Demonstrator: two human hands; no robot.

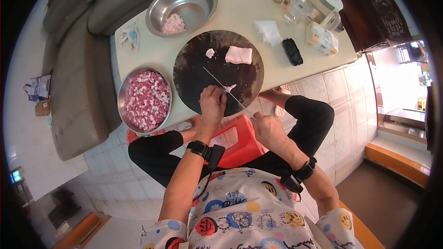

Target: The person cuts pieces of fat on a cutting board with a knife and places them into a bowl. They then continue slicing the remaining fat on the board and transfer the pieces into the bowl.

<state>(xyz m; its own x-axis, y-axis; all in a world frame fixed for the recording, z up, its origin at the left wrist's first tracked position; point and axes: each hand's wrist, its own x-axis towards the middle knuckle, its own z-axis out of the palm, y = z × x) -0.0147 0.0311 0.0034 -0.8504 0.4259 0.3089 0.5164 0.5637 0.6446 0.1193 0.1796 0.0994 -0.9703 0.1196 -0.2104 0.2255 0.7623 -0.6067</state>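
Observation:
My right hand (270,133) is closed around the handle of a knife (217,79), whose thin blade slants across the round dark chopping board (189,60). On the near side of the blade, my left hand (212,103) has its fingers curled down at the board, against a small strip of pale fat (231,87) beside the blade. Most of what lies under those fingers is hidden. Farther back on the board are a pale slab of fat (239,55) and a small lump of fat (210,53).
Left of the board stands a metal bowl of diced red and white meat (144,100). A larger metal basin (203,7) behind holds pale cubes. A black case (292,51), tissue (268,32), tissue pack (321,39) and glass jug (323,3) stand right. A red stool (237,145) is below.

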